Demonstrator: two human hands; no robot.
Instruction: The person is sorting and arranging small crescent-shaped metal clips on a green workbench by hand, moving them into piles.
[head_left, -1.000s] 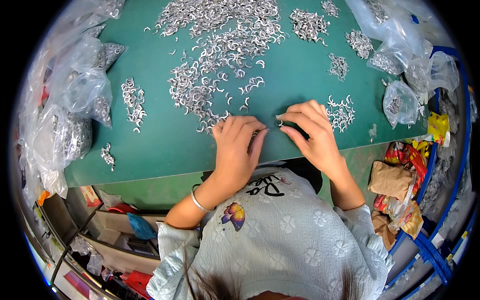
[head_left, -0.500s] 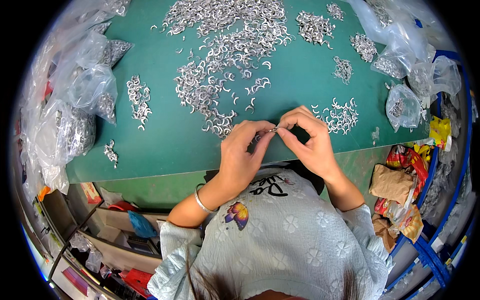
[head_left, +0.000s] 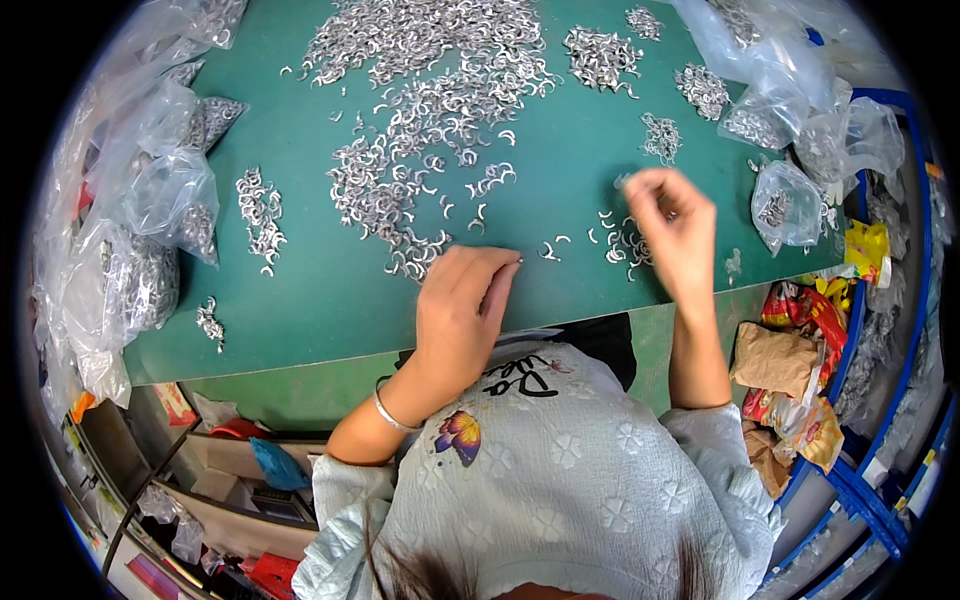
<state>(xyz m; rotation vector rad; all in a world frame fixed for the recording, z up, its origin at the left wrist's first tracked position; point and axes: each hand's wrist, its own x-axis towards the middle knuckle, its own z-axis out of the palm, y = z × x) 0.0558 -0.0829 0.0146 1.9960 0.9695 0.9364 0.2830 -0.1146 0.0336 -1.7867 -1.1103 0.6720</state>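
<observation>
My left hand [head_left: 463, 310] rests on the table at the near edge of the main heap of small silver crescent-shaped metal pieces [head_left: 440, 90]. Its thumb and forefinger are pinched together; a tiny bright speck shows at their tips, too small to name. My right hand [head_left: 678, 235] is raised over a smaller group of crescents [head_left: 618, 248], partly covering it. Its fingers are curled together and slightly blurred, so what they hold, if anything, is hidden. Between the hands lie a few loose crescents [head_left: 551, 250]. Beyond the right hand sits a small pile of thin curved pieces [head_left: 661, 138].
The green table [head_left: 300, 310] carries more piles, including a narrow one [head_left: 261, 215] at left and a dense one [head_left: 600, 57] at far right. Clear bags of metal parts [head_left: 150, 270] line the left edge; an open bag [head_left: 785, 205] stands at right. Paper packaging [head_left: 772, 358] lies beside blue shelving.
My hands, pinched together over a small metal piece before, are now apart. The right hand has moved right and away from me; the left stays near its place. The view has shifted slightly.
</observation>
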